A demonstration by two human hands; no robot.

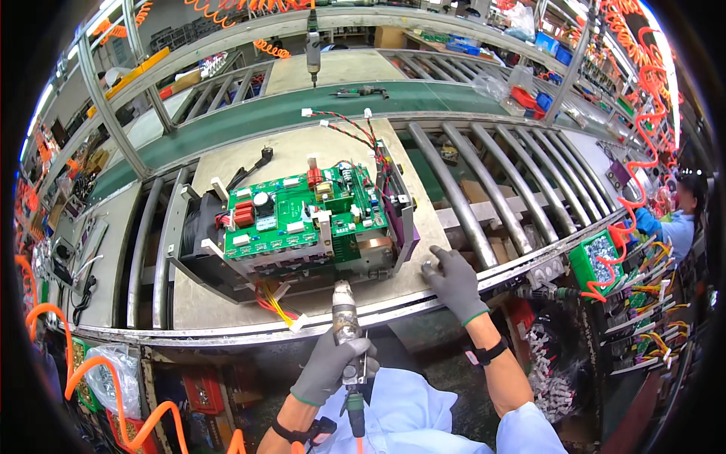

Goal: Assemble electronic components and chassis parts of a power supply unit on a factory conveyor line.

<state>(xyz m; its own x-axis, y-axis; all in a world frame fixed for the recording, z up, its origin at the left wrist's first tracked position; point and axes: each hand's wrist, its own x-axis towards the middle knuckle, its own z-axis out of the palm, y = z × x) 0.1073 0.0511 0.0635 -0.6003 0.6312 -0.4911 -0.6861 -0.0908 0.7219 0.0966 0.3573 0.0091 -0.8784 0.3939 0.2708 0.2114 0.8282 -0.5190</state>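
Note:
My left hand (333,366), in a grey glove, is wrapped round a pneumatic screwdriver (345,321). The screwdriver's nose points at the near side of an electronic unit, and I cannot tell whether it touches. A green circuit board (283,208) tops the unit, with red and white components, between a black fan housing (198,227) on the left and a purple-and-metal end plate (404,227) on the right. My gloved right hand (455,284) is beside the unit's near right corner, fingers curled together at the tips; what they hold, if anything, is too small to name.
The unit stands on a pale board (427,216) over metal rollers (484,181). Behind runs a green belt (265,113) with a tool (359,92) lying on it. Another screwdriver (313,57) hangs above. A green bin of screws (596,257) and a person (677,231) are at right.

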